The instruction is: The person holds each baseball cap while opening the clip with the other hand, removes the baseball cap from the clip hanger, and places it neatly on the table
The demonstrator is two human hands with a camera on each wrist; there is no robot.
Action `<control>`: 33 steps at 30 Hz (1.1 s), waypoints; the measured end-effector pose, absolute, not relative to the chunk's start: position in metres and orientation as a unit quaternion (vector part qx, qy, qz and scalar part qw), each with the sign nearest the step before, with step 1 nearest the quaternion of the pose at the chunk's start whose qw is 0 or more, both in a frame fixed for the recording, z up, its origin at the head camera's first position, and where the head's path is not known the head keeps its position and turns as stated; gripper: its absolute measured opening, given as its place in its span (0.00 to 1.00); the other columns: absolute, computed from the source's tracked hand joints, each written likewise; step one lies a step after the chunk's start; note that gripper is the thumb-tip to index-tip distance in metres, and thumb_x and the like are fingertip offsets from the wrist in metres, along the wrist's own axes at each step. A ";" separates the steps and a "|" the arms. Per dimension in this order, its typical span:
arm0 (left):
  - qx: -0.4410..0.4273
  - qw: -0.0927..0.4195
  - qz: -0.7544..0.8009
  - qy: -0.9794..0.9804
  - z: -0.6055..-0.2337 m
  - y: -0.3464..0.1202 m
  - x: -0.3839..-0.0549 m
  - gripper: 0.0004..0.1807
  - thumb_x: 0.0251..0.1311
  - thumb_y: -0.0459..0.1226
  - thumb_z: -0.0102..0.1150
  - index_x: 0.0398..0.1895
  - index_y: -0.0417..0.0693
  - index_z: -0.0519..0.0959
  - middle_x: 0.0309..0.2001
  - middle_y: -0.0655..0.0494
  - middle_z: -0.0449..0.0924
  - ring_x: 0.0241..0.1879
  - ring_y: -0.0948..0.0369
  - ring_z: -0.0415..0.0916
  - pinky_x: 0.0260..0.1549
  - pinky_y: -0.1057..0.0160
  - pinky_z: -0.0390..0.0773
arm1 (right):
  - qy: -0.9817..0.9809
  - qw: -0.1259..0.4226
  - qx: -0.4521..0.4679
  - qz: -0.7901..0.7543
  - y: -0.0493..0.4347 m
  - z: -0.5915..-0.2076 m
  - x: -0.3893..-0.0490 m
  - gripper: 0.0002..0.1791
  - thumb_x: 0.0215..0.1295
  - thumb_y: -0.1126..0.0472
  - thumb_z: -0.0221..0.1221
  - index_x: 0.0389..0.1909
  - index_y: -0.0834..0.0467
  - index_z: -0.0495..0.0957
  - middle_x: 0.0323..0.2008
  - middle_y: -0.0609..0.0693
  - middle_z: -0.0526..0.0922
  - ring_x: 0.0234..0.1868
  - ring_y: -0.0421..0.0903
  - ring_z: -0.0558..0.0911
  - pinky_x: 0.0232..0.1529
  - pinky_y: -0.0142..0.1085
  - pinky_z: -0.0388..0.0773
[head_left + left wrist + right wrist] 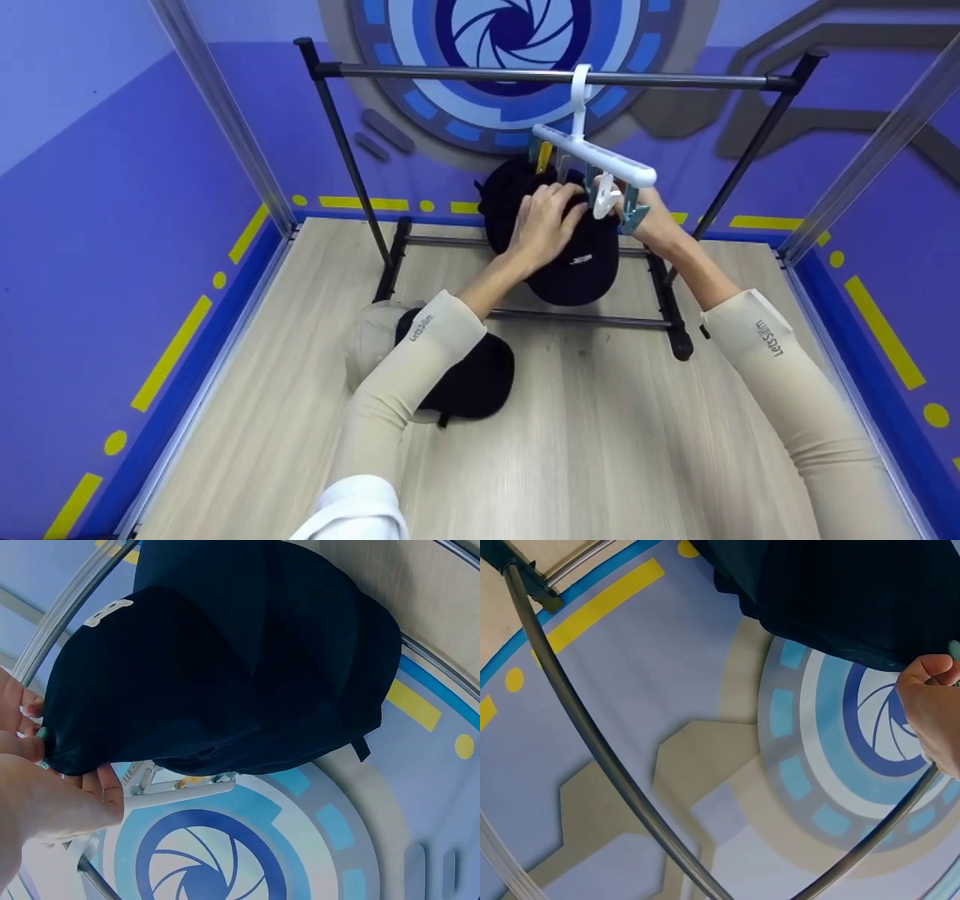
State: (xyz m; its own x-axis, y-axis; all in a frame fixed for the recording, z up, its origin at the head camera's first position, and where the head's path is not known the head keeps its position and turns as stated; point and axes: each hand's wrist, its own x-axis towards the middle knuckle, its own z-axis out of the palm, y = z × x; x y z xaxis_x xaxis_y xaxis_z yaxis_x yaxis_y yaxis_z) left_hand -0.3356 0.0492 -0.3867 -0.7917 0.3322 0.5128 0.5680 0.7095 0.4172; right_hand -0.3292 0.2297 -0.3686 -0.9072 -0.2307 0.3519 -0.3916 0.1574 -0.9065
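Note:
My left hand point(546, 229) grips the top edge of a black baseball cap point(581, 274) with a small white mark on it. In the left wrist view, the fingers point(96, 791) lie against that cap's edge. Close by, my right hand point(651, 223) pinches a teal clothes peg point(954, 651) at the cap's edge, partly hidden behind other pegs in the head view. A white clip hanger point(596, 154) hangs above, bearing a white peg point(605, 199) and a yellow peg point(544, 157). Another black cap point(499, 199) hangs behind the first, under the hanger's far end.
The hanger hooks over the top bar point(450, 73) of a dark metal rack. A beige cap with black brim point(476, 382) lies on the wooden floor point(585, 442), partly under my left forearm. Purple walls point(97, 187) enclose the sides and back.

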 end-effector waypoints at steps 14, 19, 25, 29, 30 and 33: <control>-0.240 0.196 -0.289 -0.906 -0.391 0.041 -0.330 0.14 0.75 0.43 0.54 0.54 0.48 0.82 0.51 0.54 0.87 0.51 0.54 0.82 0.49 0.56 0.77 | -0.734 0.067 0.188 0.649 0.216 -0.363 -0.331 0.13 0.72 0.68 0.57 0.53 0.69 0.80 0.28 0.38 0.77 0.30 0.33 0.72 0.36 0.26 0.67; -0.243 0.178 -0.306 -0.903 -0.389 0.043 -0.328 0.14 0.75 0.43 0.54 0.54 0.47 0.82 0.51 0.54 0.87 0.51 0.55 0.83 0.51 0.56 0.78 | -0.748 0.079 0.173 0.636 0.219 -0.361 -0.333 0.14 0.73 0.66 0.57 0.51 0.73 0.81 0.29 0.38 0.83 0.32 0.33 0.78 0.38 0.26 0.74; -0.245 0.176 -0.316 -0.899 -0.389 0.044 -0.325 0.13 0.74 0.42 0.55 0.52 0.45 0.82 0.50 0.53 0.88 0.51 0.55 0.83 0.51 0.56 0.79 | -0.755 0.094 0.160 0.629 0.219 -0.357 -0.332 0.17 0.72 0.64 0.59 0.52 0.75 0.80 0.32 0.39 0.86 0.35 0.34 0.81 0.42 0.27 0.77; -0.245 0.175 -0.328 -0.895 -0.389 0.046 -0.324 0.13 0.75 0.42 0.54 0.52 0.44 0.82 0.50 0.53 0.87 0.51 0.55 0.84 0.51 0.56 0.79 | -0.758 0.091 0.151 0.628 0.219 -0.354 -0.331 0.16 0.71 0.63 0.61 0.52 0.72 0.81 0.32 0.37 0.85 0.35 0.35 0.79 0.41 0.27 0.76; -0.245 0.175 -0.331 -0.894 -0.389 0.046 -0.324 0.13 0.75 0.42 0.54 0.52 0.44 0.82 0.50 0.52 0.87 0.51 0.55 0.84 0.51 0.57 0.79 | -0.760 0.091 0.147 0.627 0.220 -0.354 -0.331 0.16 0.71 0.63 0.61 0.52 0.72 0.81 0.31 0.37 0.84 0.35 0.35 0.79 0.40 0.27 0.76; -0.245 0.173 -0.333 -0.894 -0.390 0.047 -0.323 0.13 0.75 0.41 0.54 0.51 0.44 0.82 0.49 0.53 0.87 0.50 0.55 0.84 0.50 0.57 0.79 | -0.765 0.094 0.132 0.623 0.219 -0.354 -0.331 0.16 0.70 0.62 0.62 0.50 0.72 0.81 0.28 0.36 0.83 0.32 0.35 0.77 0.37 0.27 0.74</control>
